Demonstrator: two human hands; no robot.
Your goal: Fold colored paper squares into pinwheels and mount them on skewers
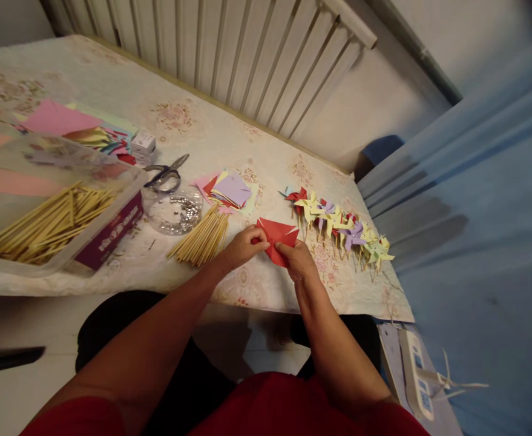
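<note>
A red paper square (278, 231) with slits cut in from its corners is held up over the table's front edge. My left hand (246, 245) pinches its left side between thumb and fingers. On the right side, my right hand (298, 257) grips it with the thumb on top near the middle. Just beyond lies a stack of coloured paper squares (232, 191), lilac on top. A bundle of thin wooden sticks (202, 236) lies left of my left hand. To the right stand several finished paper pinwheels (333, 219) on sticks, in rows.
Left of the sticks is a clear round dish (172, 213) of small metal pins, with scissors (168, 174) behind it. A plastic bin (57, 266) holds many sticks. Paper scraps (61, 118) lie behind it. A power strip (417, 375) sits at lower right, beside a blue curtain (474, 212).
</note>
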